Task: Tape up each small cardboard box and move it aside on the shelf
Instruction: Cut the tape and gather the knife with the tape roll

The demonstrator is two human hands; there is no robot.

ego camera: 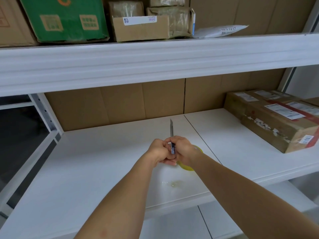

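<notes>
Fingers of both the left hand and right hand curl round a slim grey-bladed utility knife above the yellowish clear tape roll; no small box is within reach, so keep the blade pointed away.

Both hands, left hand and right hand, around an upright utility knife above white shelf.

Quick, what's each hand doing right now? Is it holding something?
Left hand: curled around the lower end of the utility knife.
Right hand: gripping the same utility knife, blade pointing away; a tape roll shows beneath it.
</notes>
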